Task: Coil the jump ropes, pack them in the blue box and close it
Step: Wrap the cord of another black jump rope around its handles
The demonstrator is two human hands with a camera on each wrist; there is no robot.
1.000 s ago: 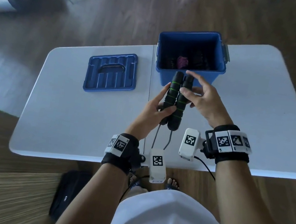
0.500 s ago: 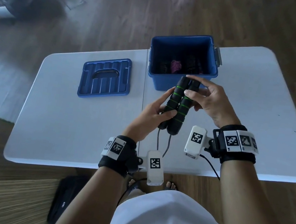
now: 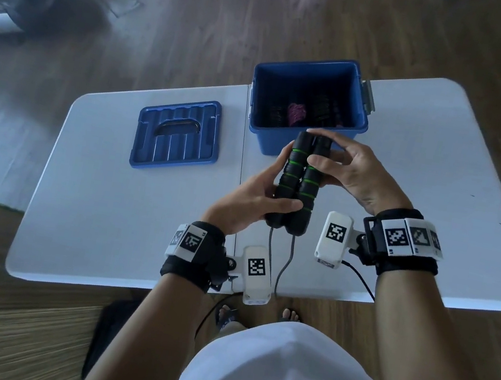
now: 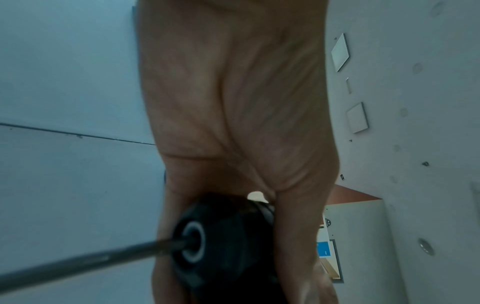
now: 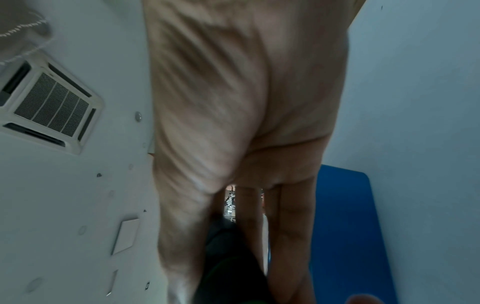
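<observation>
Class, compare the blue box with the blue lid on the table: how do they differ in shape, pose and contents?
The box is deep and stands open with coiled ropes inside; the lid is flat and ribbed and holds nothing. The box has a grey latch on its side; the lid has a recessed handle. The box sits just beyond the hands; the lid lies apart to its left. Both are blue plastic and rest on the white table.

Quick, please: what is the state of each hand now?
Left hand: grips the lower part of the two jump rope handles.
Right hand: holds the upper part of the same handles, fingers curled round them.
</observation>
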